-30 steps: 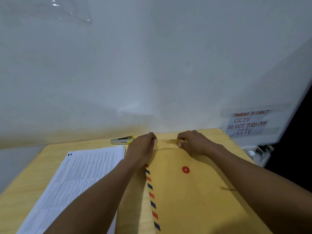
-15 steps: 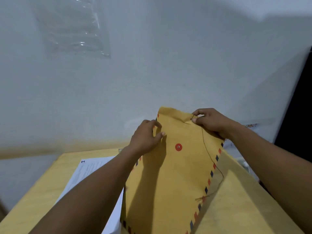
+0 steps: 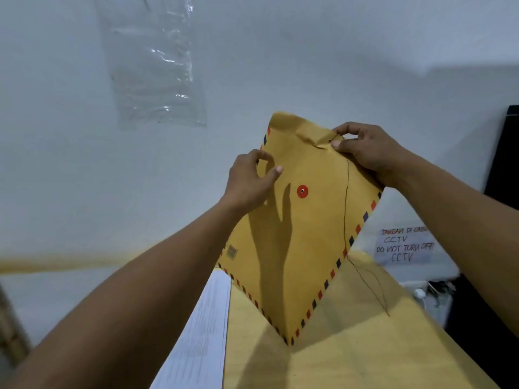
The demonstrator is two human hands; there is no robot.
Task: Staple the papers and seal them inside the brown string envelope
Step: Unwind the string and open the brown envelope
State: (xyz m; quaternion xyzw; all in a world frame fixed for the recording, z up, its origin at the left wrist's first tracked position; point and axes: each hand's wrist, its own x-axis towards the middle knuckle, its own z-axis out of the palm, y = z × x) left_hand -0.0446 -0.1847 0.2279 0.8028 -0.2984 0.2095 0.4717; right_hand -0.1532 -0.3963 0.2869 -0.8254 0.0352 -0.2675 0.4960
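Note:
The brown string envelope [image 3: 306,248] is held up in the air, tilted, its lower corner just above the wooden table [image 3: 351,346]. It has a red and blue striped border and a red button [image 3: 302,191] in its middle. My left hand [image 3: 250,181] pinches its upper left edge. My right hand [image 3: 365,150] pinches the crumpled top flap at the right. A thin dark string [image 3: 346,214] hangs down from that flap to the table. The printed papers [image 3: 202,329] lie flat on the table at the left, below my left forearm. The stapler is not in view.
A white wall stands close behind the table, with a clear plastic sleeve [image 3: 153,66] stuck on it. A handwritten CCTV notice [image 3: 404,245] is taped low at the right, with cables [image 3: 429,293] and a dark object [image 3: 502,153] beside it.
Both hands have lifted the envelope from flat on the table to upright and tilted in the air. The string now dangles free. The view has tipped upward and the stapler has left it.

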